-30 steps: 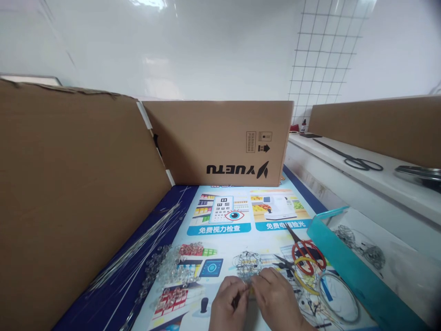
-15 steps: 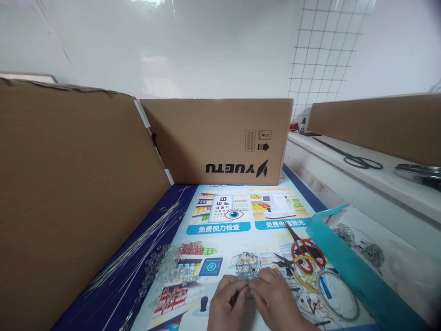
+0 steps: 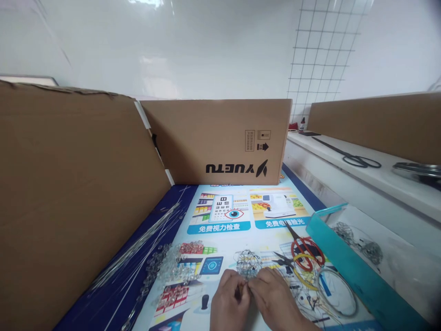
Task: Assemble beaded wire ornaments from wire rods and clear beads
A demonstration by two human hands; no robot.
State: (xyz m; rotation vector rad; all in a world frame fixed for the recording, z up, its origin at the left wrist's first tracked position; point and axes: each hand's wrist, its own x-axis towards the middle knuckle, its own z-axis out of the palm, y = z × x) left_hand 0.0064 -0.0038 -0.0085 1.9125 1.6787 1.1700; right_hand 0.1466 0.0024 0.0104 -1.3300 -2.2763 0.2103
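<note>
At the bottom edge of the head view, my left hand (image 3: pixel 229 303) and my right hand (image 3: pixel 275 301) meet fingertip to fingertip over the printed poster (image 3: pixel 227 216). Both pinch the near end of a small ball-shaped wire mesh piece (image 3: pixel 248 263), which pokes out just beyond my fingers. A heap of clear beads (image 3: pixel 170 269) lies to the left of my left hand. Red-handled scissors (image 3: pixel 305 250) and dark pliers (image 3: pixel 284 262) lie just right of my right hand, beside loops of wire (image 3: pixel 336 289).
Straight thin wires (image 3: pixel 138 250) lie along the left cardboard wall (image 3: pixel 69 193). A cardboard box (image 3: pixel 217 140) stands at the back. A teal tray (image 3: pixel 347 262) on the right holds more wire mesh pieces (image 3: pixel 374 250). Black scissors (image 3: pixel 358 161) rest on the white ledge.
My hands have drawn a little closer together and toward me, fingertips now pressed tight on the wire piece. The view shifted slightly; nothing else on the table has moved.
</note>
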